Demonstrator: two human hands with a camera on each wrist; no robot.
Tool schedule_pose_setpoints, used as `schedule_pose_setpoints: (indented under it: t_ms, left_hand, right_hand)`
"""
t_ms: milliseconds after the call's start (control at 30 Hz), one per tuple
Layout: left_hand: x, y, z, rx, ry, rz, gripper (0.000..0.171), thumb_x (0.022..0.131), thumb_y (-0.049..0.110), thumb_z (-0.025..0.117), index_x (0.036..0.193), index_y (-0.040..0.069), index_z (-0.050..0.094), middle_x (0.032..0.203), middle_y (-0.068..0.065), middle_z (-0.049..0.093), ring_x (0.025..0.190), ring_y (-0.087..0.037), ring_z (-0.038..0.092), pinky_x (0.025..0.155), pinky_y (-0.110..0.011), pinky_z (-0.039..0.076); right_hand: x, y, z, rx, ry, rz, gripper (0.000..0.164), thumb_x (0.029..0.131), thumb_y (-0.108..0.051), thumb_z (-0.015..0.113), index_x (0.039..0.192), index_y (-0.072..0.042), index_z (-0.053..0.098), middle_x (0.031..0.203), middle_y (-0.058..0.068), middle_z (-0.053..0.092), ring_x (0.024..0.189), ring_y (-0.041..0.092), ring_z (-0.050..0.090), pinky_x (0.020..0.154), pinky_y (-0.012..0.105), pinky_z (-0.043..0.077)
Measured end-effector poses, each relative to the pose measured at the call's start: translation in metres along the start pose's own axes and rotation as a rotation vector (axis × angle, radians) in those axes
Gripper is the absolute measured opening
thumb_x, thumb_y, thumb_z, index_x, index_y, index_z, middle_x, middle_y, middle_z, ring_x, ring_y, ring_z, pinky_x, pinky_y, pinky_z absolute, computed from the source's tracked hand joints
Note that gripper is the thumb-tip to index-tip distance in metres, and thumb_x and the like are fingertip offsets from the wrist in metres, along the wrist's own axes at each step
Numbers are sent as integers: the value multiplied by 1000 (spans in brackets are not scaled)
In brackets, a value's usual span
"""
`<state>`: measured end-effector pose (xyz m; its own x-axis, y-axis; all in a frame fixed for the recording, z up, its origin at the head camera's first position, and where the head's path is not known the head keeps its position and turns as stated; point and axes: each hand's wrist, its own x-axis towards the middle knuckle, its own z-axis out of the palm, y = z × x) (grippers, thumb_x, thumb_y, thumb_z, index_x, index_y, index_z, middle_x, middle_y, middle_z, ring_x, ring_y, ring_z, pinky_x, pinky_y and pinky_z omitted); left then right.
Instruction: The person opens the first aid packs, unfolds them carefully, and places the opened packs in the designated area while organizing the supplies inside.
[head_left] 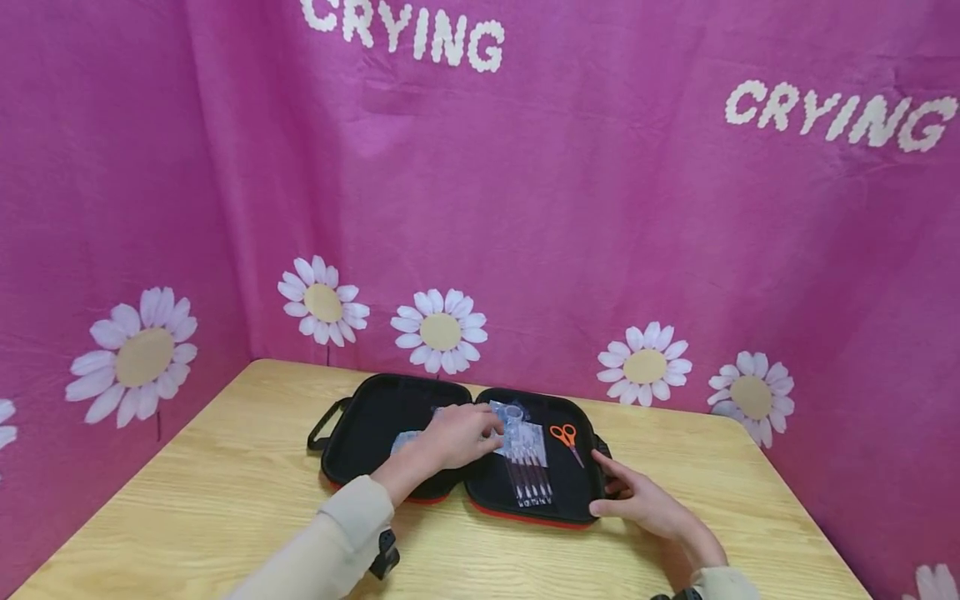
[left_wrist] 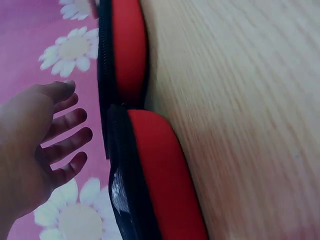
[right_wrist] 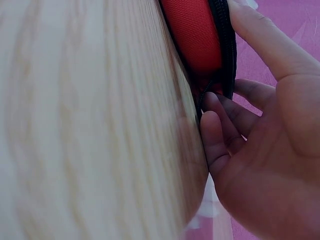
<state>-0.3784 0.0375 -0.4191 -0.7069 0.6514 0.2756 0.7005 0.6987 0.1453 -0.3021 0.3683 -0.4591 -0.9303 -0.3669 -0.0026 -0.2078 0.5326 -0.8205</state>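
Note:
A black-lined zip case (head_left: 375, 433) with a red outer shell (left_wrist: 165, 175) lies unfolded on the table. My left hand (head_left: 459, 435) hovers over the middle of the case, its fingers loosely bent and nothing between them. Beneath and beside it, the right half holds clear plastic packets (head_left: 534, 442), a packet of slim dark sticks with pale tips (head_left: 531, 482) and orange-handled scissors (head_left: 567, 439). Another pale packet (head_left: 405, 439) lies in the left half, partly behind the left wrist. My right hand (head_left: 645, 502) holds the case's right edge, thumb on the zipped rim and fingers curled at its side.
The case stands on a light wooden table (head_left: 225, 483), near its back edge. A black carry handle (head_left: 322, 427) sticks out on the case's left side. Behind the table hangs a pink cloth (head_left: 525, 208) with printed daisies and lettering.

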Motion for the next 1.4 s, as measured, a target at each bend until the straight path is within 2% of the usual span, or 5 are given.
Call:
schedule_pose_setpoints:
  t_ms: [567, 733, 900, 1133, 1400]
  left_hand:
    - [42, 22, -4, 3, -73, 6, 27, 97, 37, 64, 119, 24, 71, 110, 4, 66, 96, -10, 64, 78, -28, 53]
    - [55, 35, 0, -52, -73, 1, 26, 96, 37, 64, 118, 25, 72, 109, 5, 65, 93, -8, 63, 81, -28, 52]
    - [63, 43, 8, -159, -79, -43, 28, 96, 36, 64, 120, 23, 72, 111, 3, 65, 94, -8, 62, 85, -30, 52]
    - [80, 53, 30, -108, -88, -32, 30, 95, 34, 66, 122, 23, 70, 117, 3, 66, 99, -12, 60, 92, -31, 48]
    - [87, 56, 58, -132, -130, -117, 45, 93, 39, 67, 135, 25, 62, 133, 4, 63, 115, -17, 55, 100, -38, 41]
  right_hand:
    - [-2, -1, -6, -9, 3, 37, 88, 88, -22, 75, 156, -1, 23, 122, 22, 58, 104, 21, 54, 83, 22, 45]
    - [-3, -3, -5, -6, 4, 38, 87, 88, -23, 74, 156, -2, 24, 134, 26, 50, 104, 20, 53, 82, 22, 45]
    - [0, -5, -1, -22, 5, 70, 87, 88, -27, 74, 157, -5, 25, 142, 25, 46, 107, 21, 52, 84, 25, 46]
    - [-2, -4, -3, 3, -1, 69, 86, 89, -25, 74, 157, -6, 25, 137, 23, 49, 107, 23, 51, 84, 25, 45]
    - [-3, -4, -4, -11, 8, 106, 88, 88, -31, 75, 158, -10, 25, 131, 18, 54, 110, 23, 51, 89, 34, 44]
